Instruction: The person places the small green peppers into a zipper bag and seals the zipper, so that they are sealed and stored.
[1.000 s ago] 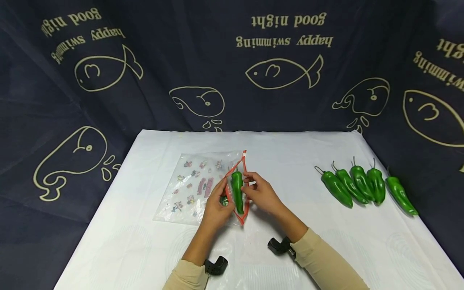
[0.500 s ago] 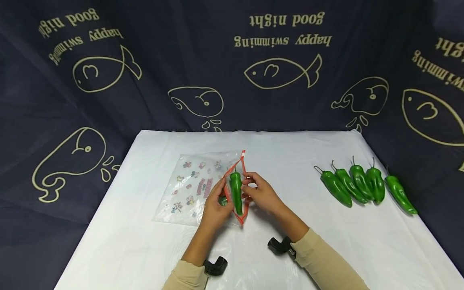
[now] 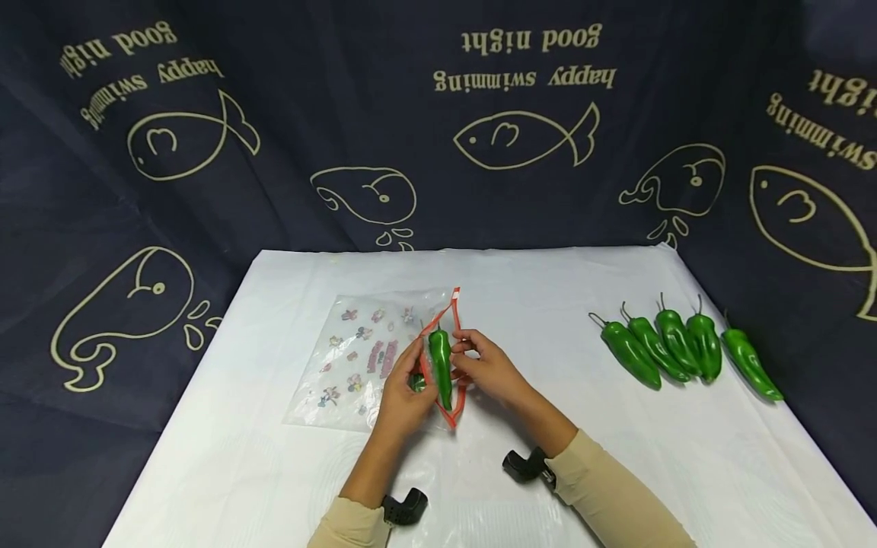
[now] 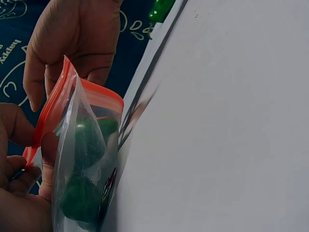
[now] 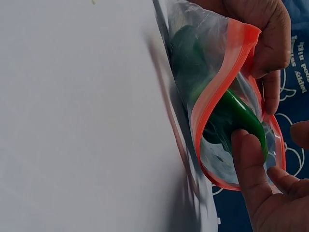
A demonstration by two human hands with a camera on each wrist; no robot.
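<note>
A clear zip bag (image 3: 346,358) with small printed figures and a red zip rim lies flat, its mouth parted toward the right. My left hand (image 3: 404,396) pinches the rim at the near side of the mouth. In the mouth a green chili pepper (image 3: 441,365) sits, stem pointing to the table's far side. The right hand (image 3: 489,371) is at the pepper's right side; in the right wrist view a digit (image 5: 250,152) presses on the green pepper (image 5: 241,113) inside the rim. More green (image 4: 81,198) shows through the plastic in the left wrist view.
Several green chili peppers (image 3: 678,342) lie in a row at the right of the white-covered table (image 3: 548,289). Dark cloth (image 3: 384,122) with fish drawings hangs behind and at the sides. Black wrist cameras (image 3: 406,507) sit at both sleeves.
The chili pepper has slid slightly left, deeper into the bag's mouth, with both hands moving along a little. The whole head view has drifted slightly too.
</note>
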